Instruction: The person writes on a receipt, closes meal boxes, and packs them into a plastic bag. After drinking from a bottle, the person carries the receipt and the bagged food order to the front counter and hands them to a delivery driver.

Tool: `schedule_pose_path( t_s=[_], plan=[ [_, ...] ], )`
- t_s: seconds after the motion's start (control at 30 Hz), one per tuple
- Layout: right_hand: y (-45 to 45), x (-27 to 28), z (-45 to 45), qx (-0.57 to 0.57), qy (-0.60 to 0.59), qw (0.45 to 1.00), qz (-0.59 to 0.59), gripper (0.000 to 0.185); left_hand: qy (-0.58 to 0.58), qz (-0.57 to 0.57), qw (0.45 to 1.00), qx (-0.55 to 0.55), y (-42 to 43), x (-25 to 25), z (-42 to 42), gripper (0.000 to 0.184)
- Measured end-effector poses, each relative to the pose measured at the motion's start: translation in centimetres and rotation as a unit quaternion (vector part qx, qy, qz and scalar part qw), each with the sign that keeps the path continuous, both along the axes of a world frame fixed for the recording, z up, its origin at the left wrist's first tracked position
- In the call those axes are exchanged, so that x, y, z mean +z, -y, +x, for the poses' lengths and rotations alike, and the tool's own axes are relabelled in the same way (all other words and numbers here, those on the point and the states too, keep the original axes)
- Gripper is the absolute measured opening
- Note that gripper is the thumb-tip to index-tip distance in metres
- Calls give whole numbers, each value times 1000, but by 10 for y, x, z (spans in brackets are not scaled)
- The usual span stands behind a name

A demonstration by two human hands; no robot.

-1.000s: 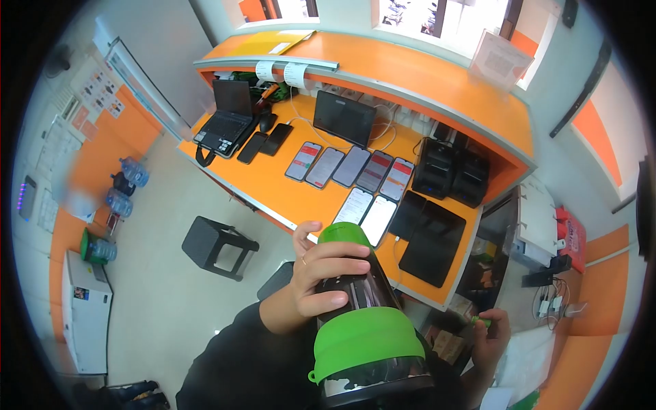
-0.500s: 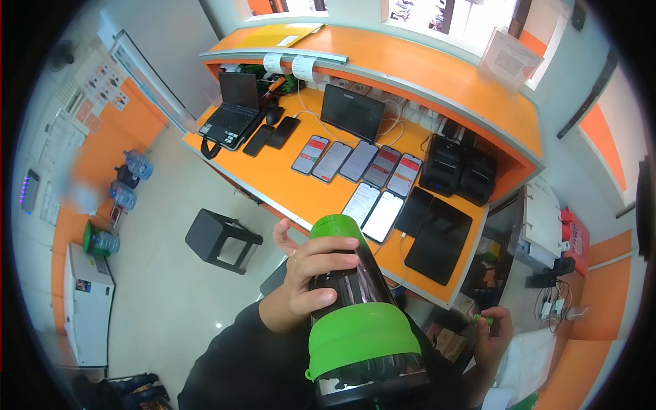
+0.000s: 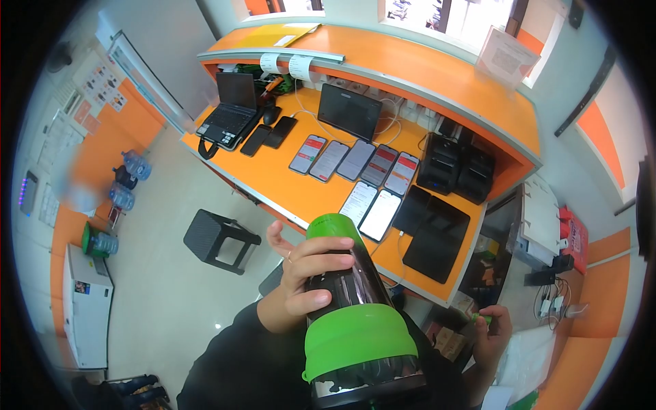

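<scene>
My left hand is wrapped around a black drinking bottle with a green end and a wide green band. The bottle is tilted, its green end pointing away and its scuffed black end close to the camera at the bottom of the view. Lower right, my right hand is closed with a small green piece, which looks like a cap, pinched between thumb and fingers. Beyond the bottle, two phones with lit white screens lie on the orange desk.
More phones, a dark tablet, an open laptop, a second dark screen and two black printers stand or lie on the desk. A black stool is on the floor to the left. Cables hang at right.
The view has shifted very slightly. Both hands keep their hold on the bottle and the green piece, with almost no movement.
</scene>
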State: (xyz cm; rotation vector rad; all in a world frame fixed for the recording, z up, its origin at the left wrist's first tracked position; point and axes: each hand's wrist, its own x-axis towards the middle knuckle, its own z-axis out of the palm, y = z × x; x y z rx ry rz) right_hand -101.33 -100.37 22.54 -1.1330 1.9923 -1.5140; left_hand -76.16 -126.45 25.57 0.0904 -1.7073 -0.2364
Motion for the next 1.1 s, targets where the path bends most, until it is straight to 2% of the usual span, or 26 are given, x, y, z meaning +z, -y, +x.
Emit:
schedule_pose_path(
  t_s=[1.0,1.1],
  plan=[
    [-3,-6,6,-19,2,1000,3,20,3,8,1000,-10,6,-1,-5,47],
    [-3,-7,11,-35,8,999,-14,13,11,3,1000,-11,8,1,-2,44]
  ],
)
